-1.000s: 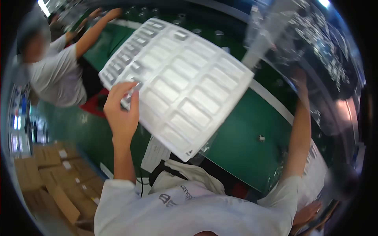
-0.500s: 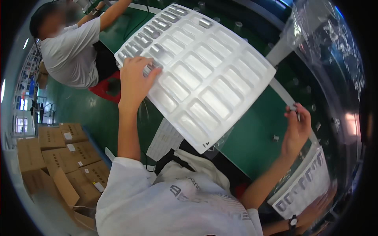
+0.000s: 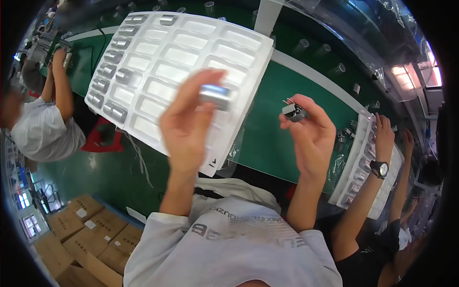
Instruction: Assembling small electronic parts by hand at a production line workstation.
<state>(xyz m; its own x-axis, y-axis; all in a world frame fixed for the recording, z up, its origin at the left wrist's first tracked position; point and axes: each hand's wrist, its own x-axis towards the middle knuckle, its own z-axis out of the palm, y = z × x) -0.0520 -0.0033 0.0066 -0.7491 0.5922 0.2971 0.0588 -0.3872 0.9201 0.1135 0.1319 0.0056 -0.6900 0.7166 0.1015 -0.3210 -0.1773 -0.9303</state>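
My left hand, slightly blurred, is closed on a shiny metal cylinder and holds it above the white moulded tray. To its right, over the green table, my right hand pinches a small black-and-silver part with thin coppery prongs at its top. The two held pieces are apart. Along the tray's left side lie several metal cylinders in their compartments. Another cylinder lies in the far row.
Clear cylindrical pieces stand beyond the table's far strip. Small metal parts cluster at right, beside a second tray and a co-worker's watch-wearing arm. Another person sits at left. Cardboard boxes lie lower left, plastic sheeting upper right.
My left hand has lifted off the tray's left part and moved right with a cylinder. My right hand has come inward with its small part. The whole view has turned.
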